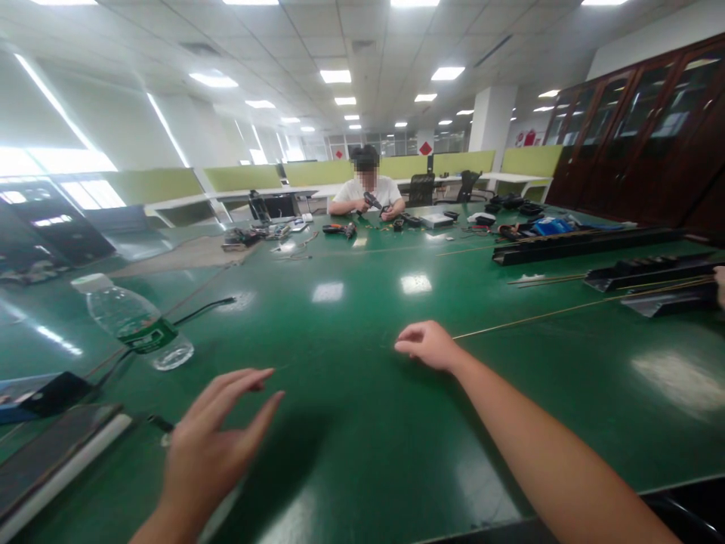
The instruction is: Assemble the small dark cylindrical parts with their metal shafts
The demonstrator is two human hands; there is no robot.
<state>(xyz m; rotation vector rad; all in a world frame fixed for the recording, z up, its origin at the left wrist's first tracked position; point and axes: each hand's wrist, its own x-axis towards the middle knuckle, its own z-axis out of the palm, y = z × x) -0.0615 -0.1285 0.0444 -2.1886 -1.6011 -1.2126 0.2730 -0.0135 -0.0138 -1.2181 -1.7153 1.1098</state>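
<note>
My right hand [426,344] is closed in a pinch above the green tabletop [351,325]. From it a thin brass-coloured rod [532,316] runs right to the dark metal channels; the fingers hide its near end. My left hand [218,434] hovers at the lower left, thumb and fingers apart, with nothing visible between them. Beyond it a clear plastic bottle [133,321] with a green label and white cap stands tilted in the view.
Dark metal channels [589,243] lie at the right, where another person's hand [719,283] shows at the edge. Across the table a person [368,189] holds a power drill [372,199]. Another drill [340,229] lies nearby. A black cable [204,310] runs behind the bottle.
</note>
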